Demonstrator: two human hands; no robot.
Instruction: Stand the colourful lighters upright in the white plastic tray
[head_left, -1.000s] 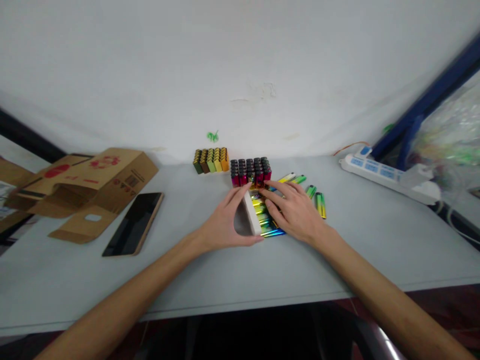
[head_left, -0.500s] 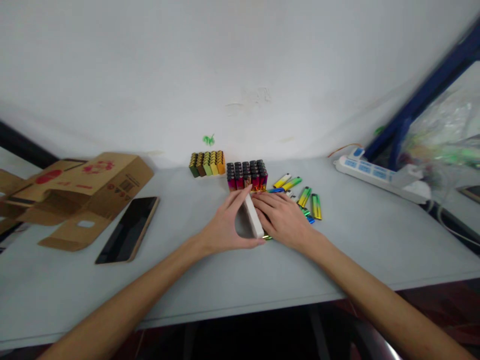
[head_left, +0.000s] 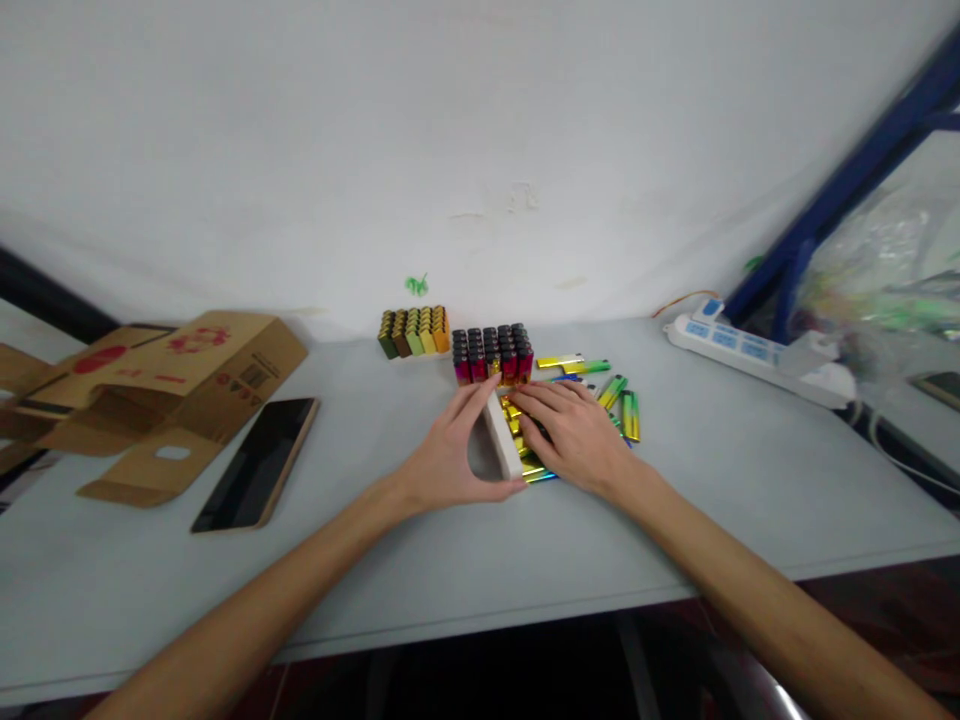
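My left hand (head_left: 454,452) grips a shallow white box (head_left: 503,438) by its two ends, thumb at the near end and fingers at the far end. The box stands on its side, with its opening apparently turned to the right. Shiny yellow lighters (head_left: 534,468) lie against that side. My right hand (head_left: 581,430) rests over these lighters, fingers stretched toward the box and partly hiding them. Loose green-and-yellow lighters (head_left: 631,416) lie scattered beyond and right of this hand. Just past my left fingertips stands a block of upright black-topped purple and red lighters (head_left: 492,355).
Gold-topped lighters (head_left: 414,331) stand in a block by the wall. To the left are a smartphone (head_left: 256,464) and an open cardboard box (head_left: 217,370). A white power strip (head_left: 757,350) lies at the right, near a blue metal frame (head_left: 799,270).
My right hand has shifted slightly right and down, uncovering more yellow lighters beside the white box. Some loose lighters behind it have turned. My left hand keeps its grip.
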